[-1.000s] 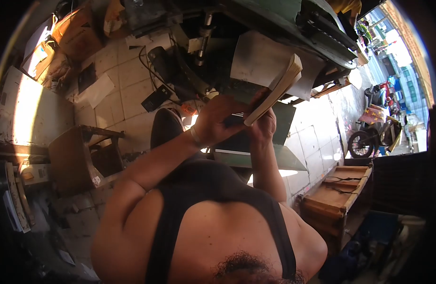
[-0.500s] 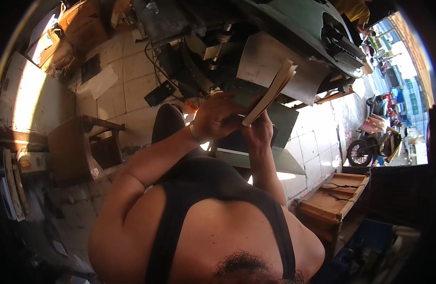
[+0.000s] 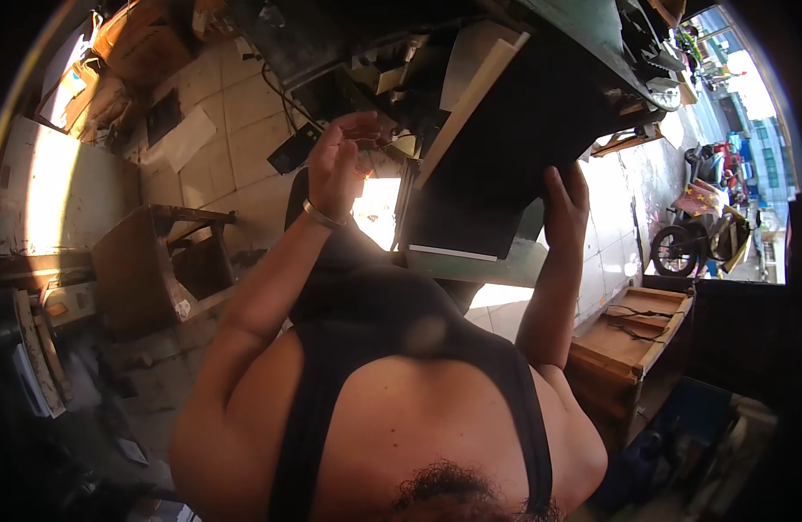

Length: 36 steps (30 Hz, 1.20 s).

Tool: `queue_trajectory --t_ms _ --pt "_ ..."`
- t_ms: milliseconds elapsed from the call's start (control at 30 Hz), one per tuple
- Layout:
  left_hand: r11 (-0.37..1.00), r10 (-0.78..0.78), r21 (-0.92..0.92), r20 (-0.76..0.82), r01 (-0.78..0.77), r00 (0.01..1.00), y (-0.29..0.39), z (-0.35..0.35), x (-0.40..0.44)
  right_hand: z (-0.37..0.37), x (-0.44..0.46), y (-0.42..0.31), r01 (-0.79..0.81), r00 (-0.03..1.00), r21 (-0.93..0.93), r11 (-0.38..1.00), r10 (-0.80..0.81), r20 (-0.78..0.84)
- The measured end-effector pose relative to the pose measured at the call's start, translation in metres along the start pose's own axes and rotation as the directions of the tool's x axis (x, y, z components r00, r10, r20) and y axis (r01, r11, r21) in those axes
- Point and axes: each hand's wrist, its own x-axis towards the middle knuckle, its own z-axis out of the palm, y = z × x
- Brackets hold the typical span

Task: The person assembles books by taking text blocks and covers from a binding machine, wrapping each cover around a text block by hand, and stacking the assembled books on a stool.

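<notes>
A large black-covered book (image 3: 518, 130) stands tilted in front of me, its cream page edge (image 3: 470, 109) along the upper left side. My right hand (image 3: 566, 204) grips the book's lower right edge, thumb against the black face. To the left, my left hand (image 3: 333, 165) is raised apart from the book, fingers loosely curled and spread, holding nothing; a band circles its wrist. Below the book lies a green board (image 3: 483, 268), with a thin white edge (image 3: 453, 253) just above it.
A dark green machine table (image 3: 583, 26) rises at the top right. On the left are a wooden stool (image 3: 140, 270) and a paper sheet (image 3: 190, 139) on the tiled floor. A wooden drawer (image 3: 636, 322) stands at the right; a motorcycle (image 3: 679, 248) is outside.
The book went from a narrow edge-on block between both hands to a broad black face. My left hand let go and moved left; my right hand shifted right.
</notes>
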Motion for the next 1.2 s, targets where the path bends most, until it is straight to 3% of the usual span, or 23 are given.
queue_trajectory --t_ms 67,100,200,267,333,367,400,467,500,633,733,900,1000,1100,1200 --pt "0.997 -0.070 0.022 -0.059 0.071 0.996 -0.003 -0.010 -0.003 -0.012 0.009 -0.014 0.105 0.989 -0.251 0.962 -0.076 0.124" --pt "0.994 -0.103 0.036 -0.067 0.106 0.992 -0.007 -0.015 -0.005 -0.013 0.008 -0.025 0.088 0.988 -0.414 0.906 -0.028 0.149" --pt "0.975 -0.209 0.060 -0.070 0.213 0.975 -0.020 -0.012 -0.015 -0.006 0.007 -0.028 0.077 0.925 -0.623 0.778 0.177 0.336" --pt "0.951 -0.268 0.148 -0.033 0.270 0.963 -0.028 -0.005 -0.020 0.007 0.005 0.001 0.362 0.853 -0.651 0.667 0.045 0.520" --pt "0.902 -0.327 0.311 0.043 0.299 0.944 -0.036 0.006 -0.025 0.009 -0.003 0.054 0.486 0.824 -0.751 0.447 0.052 0.564" --pt "0.897 -0.313 0.351 0.076 0.269 0.947 -0.047 0.012 -0.029 0.007 -0.013 0.084 0.458 0.857 -0.798 0.392 0.045 0.514" --pt "0.867 -0.247 0.476 0.156 0.146 0.956 -0.057 0.015 -0.031 0.003 -0.021 0.109 0.427 0.887 -0.842 0.331 0.029 0.462" --pt "0.743 -0.129 0.655 0.341 -0.137 0.931 -0.069 0.025 -0.030 0.004 -0.031 0.129 0.378 0.921 -0.862 0.338 -0.043 0.387" --pt "0.771 -0.244 0.636 0.345 -0.035 0.907 -0.063 0.034 -0.029 0.007 -0.036 0.135 0.365 0.930 -0.870 0.330 -0.095 0.354" --pt "0.639 -0.134 0.701 0.506 -0.316 0.852 -0.100 0.055 -0.026 0.022 -0.035 0.144 0.300 0.950 -0.898 0.321 -0.189 0.249" --pt "0.604 -0.191 0.729 0.525 -0.322 0.829 -0.111 0.057 -0.021 0.019 -0.028 0.137 0.274 0.956 -0.916 0.292 -0.186 0.226" --pt "0.578 -0.137 0.737 0.512 -0.351 0.848 -0.112 0.056 -0.024 -0.030 -0.021 0.143 0.276 0.945 -0.904 0.327 -0.263 0.194" --pt "0.598 -0.154 0.739 0.487 -0.312 0.860 -0.114 0.055 -0.025 -0.056 -0.018 0.136 0.265 0.948 -0.925 0.272 -0.250 0.198" --pt "0.606 -0.171 0.749 0.452 -0.269 0.875 -0.111 0.052 -0.024 -0.079 -0.021 0.133 0.123 0.987 -0.973 0.193 -0.129 0.099" --pt "0.624 -0.137 0.735 0.437 -0.265 0.889 -0.106 0.047 -0.023 -0.098 -0.032 0.150 -0.042 0.965 -0.956 0.290 -0.236 -0.114"
